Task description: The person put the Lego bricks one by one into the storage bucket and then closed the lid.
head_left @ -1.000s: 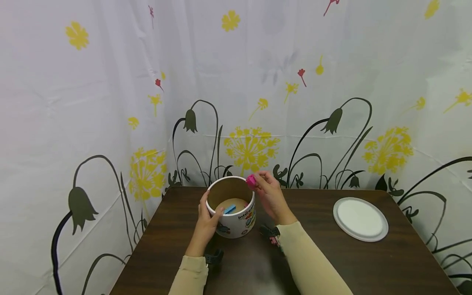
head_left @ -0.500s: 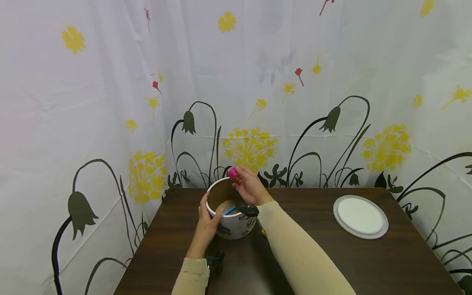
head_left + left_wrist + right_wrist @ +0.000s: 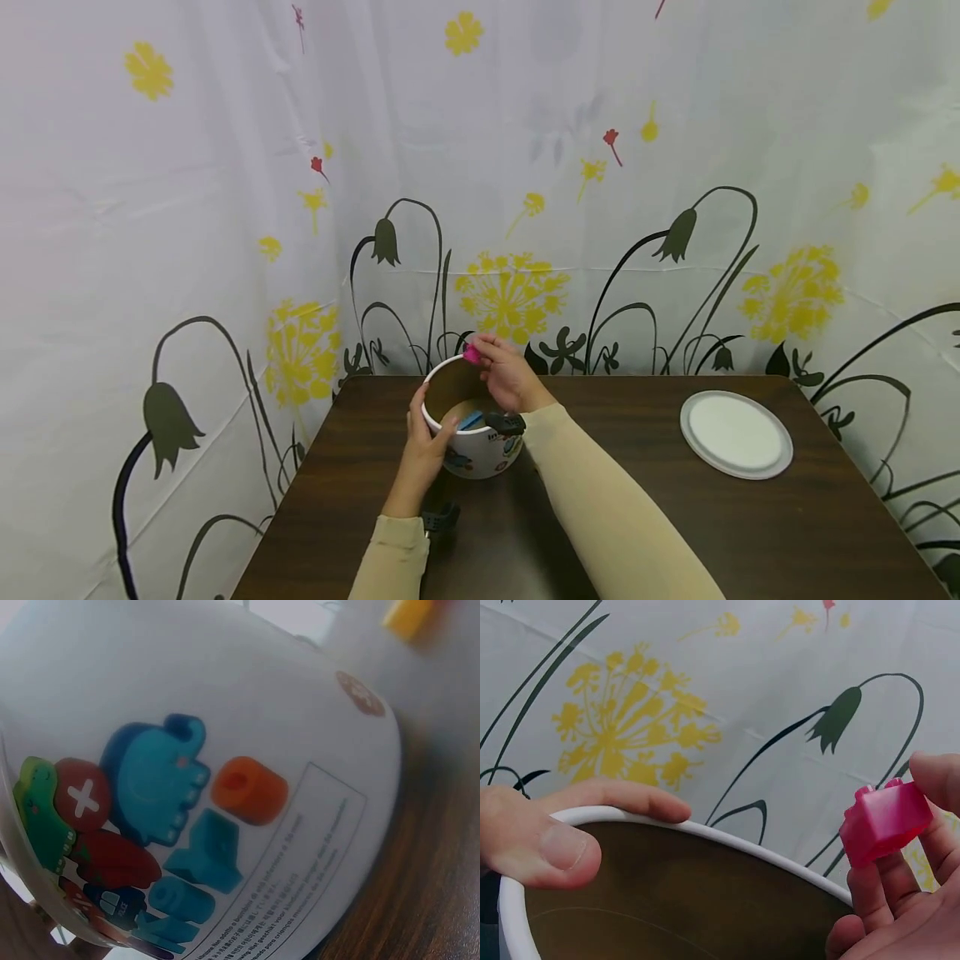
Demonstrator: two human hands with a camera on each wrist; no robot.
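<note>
A white round tub (image 3: pixel 483 457) with printed pictures stands on the table, its opening tilted toward the head camera. My left hand (image 3: pixel 423 454) grips its rim at the left, thumb over the inner edge; the right wrist view shows that thumb and a finger across the rim. Above the tub's far right rim, my right hand (image 3: pixel 510 375) pinches a pink toy brick (image 3: pixel 885 821) with studs on top between thumb and fingers. Inside the tub a blue block (image 3: pixel 470 420) lies on the bottom. The right wrist's black strap hides part of the near rim.
A white round lid (image 3: pixel 737 435) lies at the right of the dark wooden table (image 3: pixel 637 533). Close by the tub, a blurred yellow piece (image 3: pixel 409 616) shows in the left wrist view. A patterned curtain (image 3: pixel 480 167) hangs behind the table's far edge.
My right hand has carried the pink brick leftward from the tub's right side to above its far rim, its forearm now covering the pieces on the table. The left hand keeps its grip.
</note>
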